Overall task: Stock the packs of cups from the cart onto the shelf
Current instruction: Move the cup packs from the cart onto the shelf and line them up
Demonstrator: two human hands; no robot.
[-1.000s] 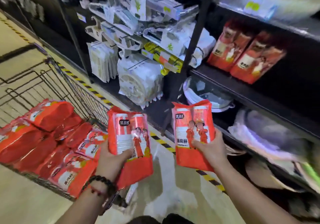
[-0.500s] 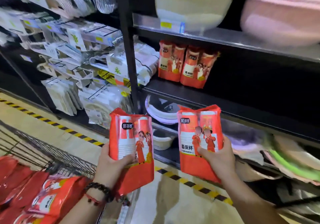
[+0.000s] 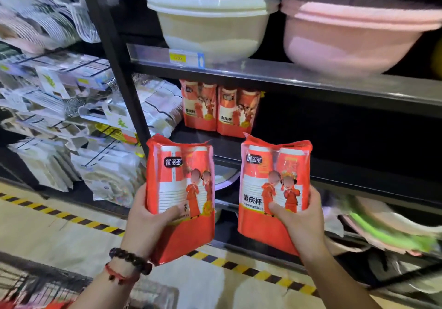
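My left hand [image 3: 146, 220] grips a red pack of cups [image 3: 181, 179] upright by its lower half. My right hand [image 3: 299, 220] holds a second red pack of cups [image 3: 275, 174] the same way, a little to the right. Both packs hang in front of the dark middle shelf [image 3: 334, 172]. Two more red packs [image 3: 220, 110] stand side by side at the left end of that shelf, further back. Only a corner of the wire cart [image 3: 28, 282] shows at the bottom left.
A cream basin [image 3: 210, 21] and a pink basin [image 3: 354, 33] sit on the shelf above. White plastic goods [image 3: 71, 107] fill the rack to the left of a black upright post [image 3: 112, 52]. Stacked plates [image 3: 392, 227] lie on the lower shelf. Yellow-black tape [image 3: 251, 270] marks the floor.
My view has swung up and right from the cart to the shelves. Both hands have raised their packs closer to the middle shelf. The cart's load has dropped out of view.
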